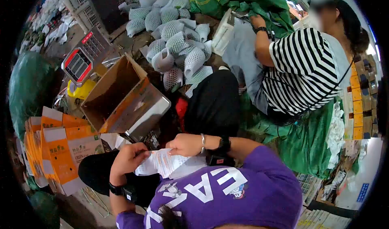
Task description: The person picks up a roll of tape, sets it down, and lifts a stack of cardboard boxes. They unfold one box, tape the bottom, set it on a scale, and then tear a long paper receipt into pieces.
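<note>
A bundle of white paper sheets with orange printed lines lies over my lap, in front of my purple shirt. My left hand pinches the left edge of the sheets between thumb and fingers. From the right, my right hand is closed on their upper edge. The print is too small to read. Just beyond the papers stands an open cardboard box, tilted, on a metal scale platform.
A scale display stands behind the box. Flattened orange cartons are stacked at left. White foam net sleeves cover the floor ahead. At right, a person in a striped shirt sits with one hand on a green sack.
</note>
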The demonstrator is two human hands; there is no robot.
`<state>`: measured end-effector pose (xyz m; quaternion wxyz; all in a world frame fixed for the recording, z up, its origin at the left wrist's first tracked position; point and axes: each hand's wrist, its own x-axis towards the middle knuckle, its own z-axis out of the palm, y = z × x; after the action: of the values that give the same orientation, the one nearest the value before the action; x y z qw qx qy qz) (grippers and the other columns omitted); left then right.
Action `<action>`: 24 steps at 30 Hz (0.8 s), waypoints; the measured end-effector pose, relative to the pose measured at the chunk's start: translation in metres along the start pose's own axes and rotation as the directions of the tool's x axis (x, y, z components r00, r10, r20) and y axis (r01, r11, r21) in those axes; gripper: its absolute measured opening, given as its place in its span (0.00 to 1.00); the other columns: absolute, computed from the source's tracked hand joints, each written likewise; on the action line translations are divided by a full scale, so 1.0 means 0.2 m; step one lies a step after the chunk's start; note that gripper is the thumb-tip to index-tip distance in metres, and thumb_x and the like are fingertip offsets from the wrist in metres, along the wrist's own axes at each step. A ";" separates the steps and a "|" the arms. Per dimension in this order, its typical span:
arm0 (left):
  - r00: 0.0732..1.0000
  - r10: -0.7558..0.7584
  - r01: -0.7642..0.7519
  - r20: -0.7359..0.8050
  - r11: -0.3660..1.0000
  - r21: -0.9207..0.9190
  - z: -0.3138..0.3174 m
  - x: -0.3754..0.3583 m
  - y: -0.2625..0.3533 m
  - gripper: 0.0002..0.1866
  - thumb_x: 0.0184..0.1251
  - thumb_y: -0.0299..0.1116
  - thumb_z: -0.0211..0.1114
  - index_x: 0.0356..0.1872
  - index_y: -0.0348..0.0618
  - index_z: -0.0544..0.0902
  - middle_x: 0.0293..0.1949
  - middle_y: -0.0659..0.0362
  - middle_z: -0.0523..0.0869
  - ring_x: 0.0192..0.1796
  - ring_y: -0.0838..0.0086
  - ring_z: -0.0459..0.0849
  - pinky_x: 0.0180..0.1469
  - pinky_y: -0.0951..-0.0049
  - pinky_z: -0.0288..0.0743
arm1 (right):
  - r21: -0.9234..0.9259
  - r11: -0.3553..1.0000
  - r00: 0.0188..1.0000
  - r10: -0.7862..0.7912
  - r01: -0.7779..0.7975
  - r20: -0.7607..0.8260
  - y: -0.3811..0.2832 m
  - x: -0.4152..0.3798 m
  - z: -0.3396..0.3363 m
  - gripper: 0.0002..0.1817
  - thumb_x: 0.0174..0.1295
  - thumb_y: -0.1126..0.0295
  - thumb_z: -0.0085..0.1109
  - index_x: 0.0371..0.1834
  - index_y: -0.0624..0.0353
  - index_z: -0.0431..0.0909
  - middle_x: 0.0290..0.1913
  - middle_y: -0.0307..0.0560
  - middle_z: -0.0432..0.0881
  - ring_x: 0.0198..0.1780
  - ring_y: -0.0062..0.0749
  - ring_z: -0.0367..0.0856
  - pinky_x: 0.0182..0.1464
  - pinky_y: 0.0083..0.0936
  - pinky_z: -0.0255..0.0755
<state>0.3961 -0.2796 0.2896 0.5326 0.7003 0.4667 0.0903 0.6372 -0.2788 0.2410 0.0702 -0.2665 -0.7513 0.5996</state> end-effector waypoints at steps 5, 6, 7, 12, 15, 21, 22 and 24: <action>0.999 0.053 -0.053 0.005 0.999 0.008 0.05 -0.03 -0.11 0.04 0.55 0.26 0.61 0.26 0.36 0.76 0.18 0.52 0.73 0.21 0.69 0.72 0.24 0.72 0.65 | -0.105 0.994 0.999 -0.019 0.022 0.029 0.11 0.03 0.12 0.15 0.60 0.62 0.49 0.26 0.64 0.71 0.23 0.60 0.74 0.28 0.56 0.74 0.31 0.41 0.66; 0.995 0.101 -0.101 -0.016 0.995 0.028 0.07 -0.04 -0.13 0.04 0.55 0.26 0.61 0.26 0.36 0.76 0.18 0.52 0.73 0.21 0.69 0.72 0.24 0.72 0.65 | -0.194 0.981 1.000 -0.006 0.005 -0.001 0.08 0.02 0.13 0.15 0.60 0.61 0.49 0.26 0.63 0.71 0.21 0.59 0.74 0.27 0.55 0.74 0.30 0.42 0.66; 0.988 0.151 -0.149 -0.034 0.988 0.045 0.08 -0.05 -0.15 0.04 0.55 0.26 0.61 0.26 0.36 0.76 0.18 0.52 0.73 0.21 0.69 0.72 0.24 0.73 0.65 | -0.279 0.960 0.999 0.009 -0.018 -0.032 0.07 -0.01 0.14 0.15 0.60 0.61 0.49 0.25 0.62 0.70 0.20 0.57 0.73 0.26 0.55 0.74 0.30 0.42 0.65; 0.956 0.106 -0.116 -0.274 0.993 -0.020 0.02 -0.15 -0.27 0.04 0.55 0.25 0.60 0.26 0.35 0.76 0.17 0.55 0.74 0.20 0.74 0.72 0.24 0.74 0.65 | -0.365 0.930 0.972 -0.120 0.040 -0.201 0.04 -0.15 0.16 0.14 0.60 0.62 0.49 0.24 0.60 0.69 0.18 0.55 0.73 0.23 0.53 0.73 0.26 0.42 0.64; 0.899 -0.170 0.074 -0.402 0.967 -0.244 -0.05 -0.18 -0.26 0.05 0.56 0.26 0.60 0.25 0.34 0.76 0.15 0.58 0.74 0.19 0.78 0.71 0.23 0.75 0.65 | -0.173 0.982 0.937 0.007 -0.072 -0.349 0.03 -0.24 0.06 0.12 0.60 0.63 0.49 0.25 0.59 0.71 0.20 0.54 0.73 0.26 0.51 0.74 0.28 0.39 0.66; 0.975 0.224 -0.223 -0.001 0.974 0.036 0.18 -0.01 -0.08 0.03 0.56 0.22 0.60 0.27 0.33 0.76 0.21 0.57 0.75 0.24 0.77 0.71 0.26 0.75 0.66 | -0.208 0.919 0.925 -0.362 0.335 -0.113 -0.06 0.01 0.07 0.15 0.61 0.61 0.47 0.28 0.63 0.73 0.26 0.56 0.74 0.30 0.53 0.73 0.35 0.39 0.67; 0.963 0.256 -0.257 -0.087 0.966 0.004 0.20 0.00 -0.06 0.05 0.58 0.26 0.60 0.26 0.34 0.76 0.18 0.57 0.73 0.21 0.77 0.69 0.24 0.74 0.64 | -0.212 0.914 0.921 -0.374 0.345 -0.112 -0.06 0.03 0.09 0.15 0.61 0.61 0.47 0.28 0.63 0.73 0.26 0.56 0.74 0.30 0.53 0.73 0.35 0.39 0.67; 0.981 0.171 -0.171 -0.088 0.985 0.014 0.14 0.00 -0.05 0.07 0.59 0.28 0.60 0.26 0.35 0.76 0.17 0.58 0.72 0.20 0.78 0.68 0.23 0.75 0.63 | -0.245 0.940 0.970 -0.245 0.238 0.004 -0.05 0.09 0.14 0.16 0.61 0.59 0.47 0.27 0.63 0.73 0.26 0.58 0.75 0.31 0.54 0.74 0.35 0.41 0.66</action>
<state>0.4075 -0.2983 0.2706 0.4993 0.7349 0.4282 0.1651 0.6072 -0.2952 0.2392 0.1199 -0.1867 -0.8453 0.4860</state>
